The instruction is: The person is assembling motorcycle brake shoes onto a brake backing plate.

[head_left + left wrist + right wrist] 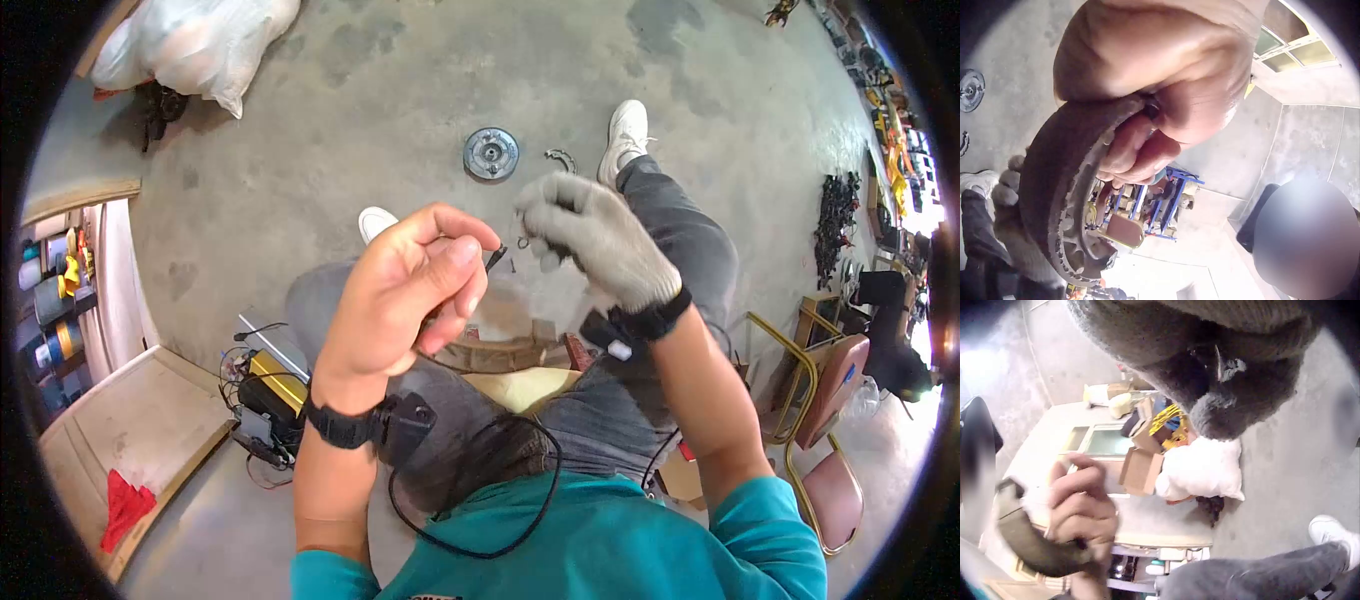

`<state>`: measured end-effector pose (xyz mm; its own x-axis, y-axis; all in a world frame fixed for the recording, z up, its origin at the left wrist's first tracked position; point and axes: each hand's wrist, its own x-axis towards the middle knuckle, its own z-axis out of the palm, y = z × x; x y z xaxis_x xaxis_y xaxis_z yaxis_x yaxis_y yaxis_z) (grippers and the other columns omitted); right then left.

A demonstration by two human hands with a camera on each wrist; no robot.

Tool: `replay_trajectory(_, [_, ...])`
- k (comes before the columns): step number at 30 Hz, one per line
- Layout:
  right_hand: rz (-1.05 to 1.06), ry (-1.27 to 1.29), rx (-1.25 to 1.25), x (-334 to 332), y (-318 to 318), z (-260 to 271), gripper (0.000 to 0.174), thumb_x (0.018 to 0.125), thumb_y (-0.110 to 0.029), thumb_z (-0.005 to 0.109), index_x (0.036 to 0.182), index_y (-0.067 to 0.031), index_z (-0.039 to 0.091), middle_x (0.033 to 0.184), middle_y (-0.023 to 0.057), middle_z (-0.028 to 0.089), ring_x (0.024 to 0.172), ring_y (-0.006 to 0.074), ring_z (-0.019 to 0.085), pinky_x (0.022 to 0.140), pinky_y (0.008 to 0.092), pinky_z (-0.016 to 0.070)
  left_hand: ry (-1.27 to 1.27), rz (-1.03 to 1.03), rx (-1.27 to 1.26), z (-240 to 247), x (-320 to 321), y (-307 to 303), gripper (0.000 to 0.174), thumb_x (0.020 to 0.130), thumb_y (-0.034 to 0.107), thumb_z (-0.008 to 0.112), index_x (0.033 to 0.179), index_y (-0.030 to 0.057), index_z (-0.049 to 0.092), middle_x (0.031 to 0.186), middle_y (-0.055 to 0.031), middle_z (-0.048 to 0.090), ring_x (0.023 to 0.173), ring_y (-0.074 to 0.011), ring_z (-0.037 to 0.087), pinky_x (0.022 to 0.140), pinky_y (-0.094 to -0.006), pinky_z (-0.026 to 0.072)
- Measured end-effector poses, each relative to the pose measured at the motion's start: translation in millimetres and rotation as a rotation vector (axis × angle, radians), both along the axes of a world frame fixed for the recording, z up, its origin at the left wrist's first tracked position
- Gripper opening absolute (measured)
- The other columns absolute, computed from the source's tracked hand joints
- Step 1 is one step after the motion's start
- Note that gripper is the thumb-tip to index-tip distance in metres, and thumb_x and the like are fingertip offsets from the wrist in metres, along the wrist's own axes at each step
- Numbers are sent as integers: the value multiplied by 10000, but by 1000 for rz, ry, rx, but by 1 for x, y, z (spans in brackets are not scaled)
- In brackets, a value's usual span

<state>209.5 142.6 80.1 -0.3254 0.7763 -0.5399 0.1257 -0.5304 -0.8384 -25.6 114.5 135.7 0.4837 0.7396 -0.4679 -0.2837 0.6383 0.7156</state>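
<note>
The left hand (405, 290) clenches the brake shoe (1054, 200); the gloved right hand (595, 245) pinches a spring (521, 240). Both hang well above the disc (491, 153) on the floor (330, 110). Stretched, the spring may slip the pinch and fly off.

floor (400, 90) ahead free | disc (491, 153), curved part (561, 158) lying there | chair (835, 375) close right

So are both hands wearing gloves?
No, only the right hand is gloved; the left hand, gripping the brake shoe, is bare.
</note>
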Motion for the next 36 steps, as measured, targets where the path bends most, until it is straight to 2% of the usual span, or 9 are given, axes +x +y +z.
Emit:
replay_trajectory(3, [-49, -15, -14, 1, -47, 46, 248, 937, -183, 612, 1031, 37, 677, 842, 28, 654, 744, 93, 591, 688, 255, 495, -56, -48, -8, 1, 6, -20, 285, 1076, 295, 542, 1134, 20, 589, 756, -24, 583, 470, -50, 421, 431, -196, 314])
replay_trajectory(7, [-73, 90, 59, 2, -105, 69, 368, 986, -257, 618, 1144, 73, 657, 917, 70, 674, 811, 119, 621, 764, 280, 515, 22, -11, 6, 6, 21, -45, 398, 1094, 377, 476, 1144, 1, 597, 751, -36, 563, 441, -48, 379, 400, -194, 291])
replay_trajectory(15, [-11, -81, 153, 4, -145, 66, 331, 949, -211, 681, 1169, 36, 671, 955, 86, 704, 843, 121, 661, 771, 290, 536, -29, 56, -52, -21, 21, -56, 514, 1095, 452, 441, 1165, -38, 579, 837, -105, 647, 466, -115, 457, 445, -263, 362])
replay_trajectory(18, [-60, -126, 243, 2, -150, 59, 286, 937, -179, 684, 1139, 23, 683, 947, 77, 711, 835, 110, 659, 765, 281, 534, -88, 126, -11, -27, 29, -59, 508, 1092, 461, 438, 1179, -20, 577, 918, -130, 669, 638, -165, 601, 583, -294, 483])
replay_trajectory(20, [-127, -69, 210, 2, -152, 53, 269, 938, -167, 678, 1132, 20, 688, 942, 78, 714, 831, 108, 656, 763, 278, 532, -60, 423, -53, -26, 42, -66, 484, 1089, 461, 443, 1190, 8, 581, 1031, -145, 685, 899, -223, 672, 787, -343, 546])
replay_trajectory(21, [-195, -16, 171, 2, -152, 50, 253, 940, -155, 672, 1125, 16, 692, 936, 79, 718, 826, 106, 654, 760, 275, 530, -61, 423, -54, -33, 40, -72, 484, 1089, 461, 443, 1190, 8, 581, 1031, -145, 685, 899, -223, 672, 787, -343, 546])
replay_trajectory(23, [-230, -10, 177, 3, -153, 44, 231, 941, -136, 664, 1108, 21, 698, 917, 81, 720, 813, 105, 651, 746, 269, 529, -98, 371, -71, -56, 33, -87, 449, 1083, 450, 466, 1198, 31, 582, 1114, -148, 687, 1053, -256, 660, 939, -401, 531])
replay_trajectory(28, [-264, -105, 252, 0, -150, 43, 214, 950, -131, 653, 1082, 32, 697, 888, 71, 714, 789, 96, 649, 719, 268, 531, -107, 213, -47, -44, 50, -118, 349, 1063, 302, 554, 1253, 14, 599, 1194, -121, 674, 1120, -227, 634, 1024, -406, 475])
replay_trajectory(36, [-332, -30, 285, -8, -153, 34, 205, 968, -128, 649, 1104, 20, 694, 948, 49, 713, 850, 89, 646, 772, 256, 529, -36, 290, 5, -47, 50, -126, 220, 1054, 155, 536, 1202, 3, 599, 1206, -133, 661, 1140, -233, 625, 1034, -412, 468])
